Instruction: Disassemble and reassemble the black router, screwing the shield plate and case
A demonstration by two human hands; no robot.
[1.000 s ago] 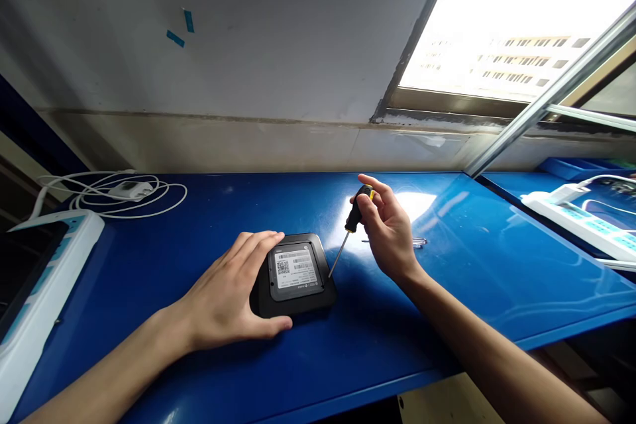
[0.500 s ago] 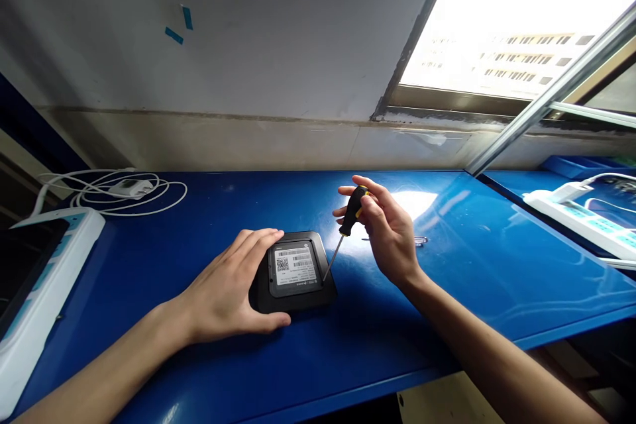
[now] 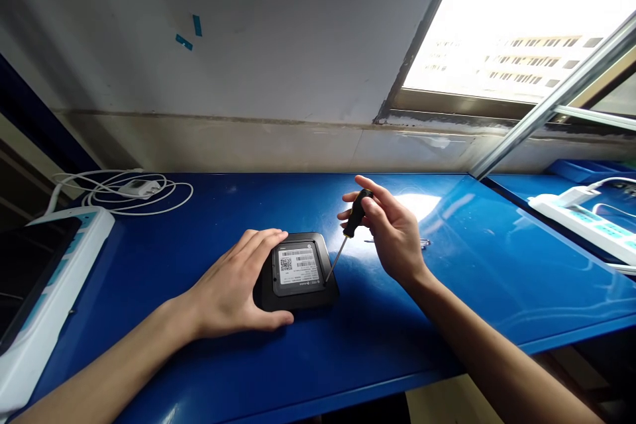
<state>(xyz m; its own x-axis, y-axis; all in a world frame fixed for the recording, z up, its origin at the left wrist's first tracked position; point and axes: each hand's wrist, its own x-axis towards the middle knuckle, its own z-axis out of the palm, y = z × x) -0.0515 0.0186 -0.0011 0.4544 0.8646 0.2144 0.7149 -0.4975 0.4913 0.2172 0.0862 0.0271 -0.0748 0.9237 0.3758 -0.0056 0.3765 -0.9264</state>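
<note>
A flat black square device [image 3: 267, 293] lies on the blue table, its face with a white printed label [image 3: 301, 266] and a QR code turned up. My left hand [image 3: 238, 285] grips its left side, fingers over the far edge and thumb along the near edge. In my right hand [image 3: 392, 232] is a screwdriver [image 3: 356, 213] with a black and yellow handle, held between thumb and fingers. Its thin metal shaft slants down to the left, and the tip meets the device near the right corner of the labelled panel. Whether a screw sits under the tip is too small to tell.
A white power strip [image 3: 92, 238] with a dark screen-like object [image 3: 34, 278] on it stands at the left. Behind it lies a coiled white cable with a charger [image 3: 140, 189]. Small metal pieces [image 3: 424, 244] lie behind my right hand. Another power strip [image 3: 591, 225] is at right.
The screwdriver handle has turned a little in my right fingers, showing less yellow. The tip stays at the same corner. My left hand keeps its hold; the whole view has shifted slightly.
</note>
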